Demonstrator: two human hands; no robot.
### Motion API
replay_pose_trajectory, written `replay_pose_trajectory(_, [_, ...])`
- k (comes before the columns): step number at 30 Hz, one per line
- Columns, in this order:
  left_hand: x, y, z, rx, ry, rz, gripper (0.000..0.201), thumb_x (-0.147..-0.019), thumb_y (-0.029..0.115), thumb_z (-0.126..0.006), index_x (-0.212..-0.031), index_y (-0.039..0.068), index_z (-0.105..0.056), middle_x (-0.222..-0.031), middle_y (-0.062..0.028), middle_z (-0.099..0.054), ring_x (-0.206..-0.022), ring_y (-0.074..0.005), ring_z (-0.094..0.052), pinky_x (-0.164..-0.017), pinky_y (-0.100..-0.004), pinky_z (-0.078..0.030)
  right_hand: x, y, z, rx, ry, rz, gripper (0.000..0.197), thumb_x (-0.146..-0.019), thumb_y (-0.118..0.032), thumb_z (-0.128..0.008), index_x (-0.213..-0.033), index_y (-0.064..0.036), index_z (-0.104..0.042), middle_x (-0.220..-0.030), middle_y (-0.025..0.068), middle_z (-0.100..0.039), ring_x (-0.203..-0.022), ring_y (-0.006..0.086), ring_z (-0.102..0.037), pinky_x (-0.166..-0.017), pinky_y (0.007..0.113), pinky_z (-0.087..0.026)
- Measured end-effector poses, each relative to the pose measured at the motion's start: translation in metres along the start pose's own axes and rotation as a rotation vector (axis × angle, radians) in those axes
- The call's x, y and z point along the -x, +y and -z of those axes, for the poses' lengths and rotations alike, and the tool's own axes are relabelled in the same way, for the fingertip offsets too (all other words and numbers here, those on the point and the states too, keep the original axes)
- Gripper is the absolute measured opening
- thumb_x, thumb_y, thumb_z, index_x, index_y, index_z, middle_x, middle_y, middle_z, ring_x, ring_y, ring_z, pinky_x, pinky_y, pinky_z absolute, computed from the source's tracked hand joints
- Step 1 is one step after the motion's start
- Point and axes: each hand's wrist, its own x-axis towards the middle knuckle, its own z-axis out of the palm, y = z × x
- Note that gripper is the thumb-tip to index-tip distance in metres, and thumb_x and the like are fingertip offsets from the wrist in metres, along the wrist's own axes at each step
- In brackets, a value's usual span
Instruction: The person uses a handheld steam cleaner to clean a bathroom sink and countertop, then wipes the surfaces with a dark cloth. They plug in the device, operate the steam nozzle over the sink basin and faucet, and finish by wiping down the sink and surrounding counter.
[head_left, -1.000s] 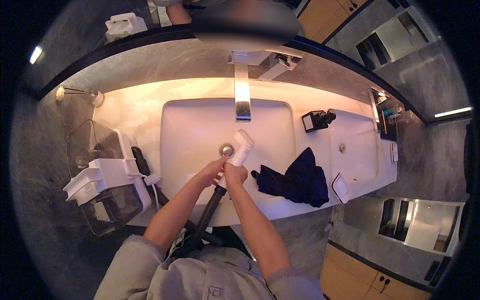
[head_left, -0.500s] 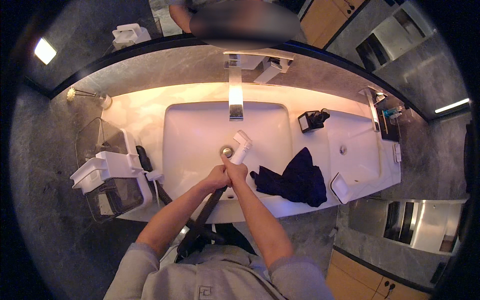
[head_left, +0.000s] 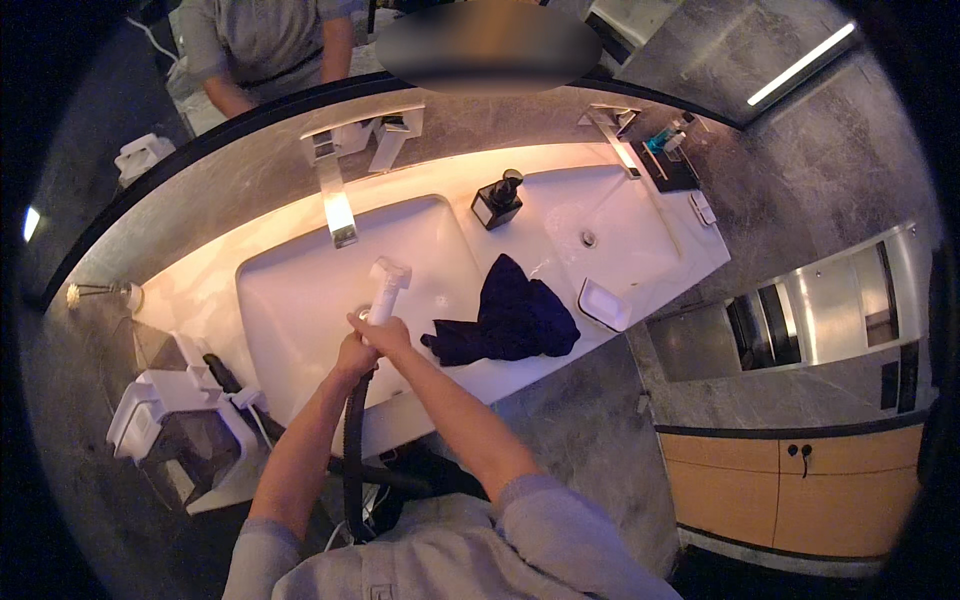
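- So, starting at the grip: our right hand [head_left: 392, 337] is wrapped snugly round the handle of the white nozzle [head_left: 382, 298].
- Our left hand [head_left: 354, 358] is curled round the lower end of it, just below and overlapping the right. Fingers hide each other there, so we can't tell exactly which covers what.
- The nozzle sits over the left basin [head_left: 262, 300]. From the grip its long axis runs away from us, leaning a touch right, with the angled head at the far end. Our right hand is the nearer one to that head.
- Out the other end, the black hose [head_left: 353, 430] drops from under the left hand toward us, over the counter's front edge.
- Further out, the faucet [head_left: 338, 195] hangs beyond the nozzle head, a bit left, not touching.
- Right of our hands, a dark cloth [head_left: 515, 320] lies bunched on the counter [head_left: 192, 285], with a white dish [head_left: 605, 303] just past it.
- Behind the cloth there's a black pump bottle [head_left: 497, 203], and over on our left a white machine with a clear tank [head_left: 190, 385].
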Motion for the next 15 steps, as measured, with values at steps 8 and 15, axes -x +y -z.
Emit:
replay_pose_trajectory(8, [0.015,0.037,-0.012,-0.206,0.028,-0.099,0.053,-0.058,0.040,-0.077,-0.085,-0.001,-0.057,-0.065,-0.0073,-0.058,-0.049,-0.0136,-0.055,-0.046,-0.0287,-0.047,-0.012,0.038,0.116,-0.159,0.267,0.305,0.049,-0.073,-0.046,-0.063,-0.065,0.0021,-0.058,-0.055,0.0105,-0.055,-0.050,0.0194,-0.053,-0.053,0.034,-0.043])
replay_pose_trajectory(15, [0.002,0.028,-0.001,-0.240,0.080,0.034,0.052,-0.056,0.020,-0.078,-0.097,-0.002,-0.055,-0.069,-0.0096,-0.059,-0.051,-0.0158,-0.056,-0.047,-0.0301,-0.047,-0.009,0.071,0.333,-0.149,0.632,0.588,0.018,-0.080,-0.018,-0.061,-0.087,-0.0016,-0.060,-0.072,0.0030,-0.059,-0.058,0.0089,-0.054,-0.049,0.021,-0.045])
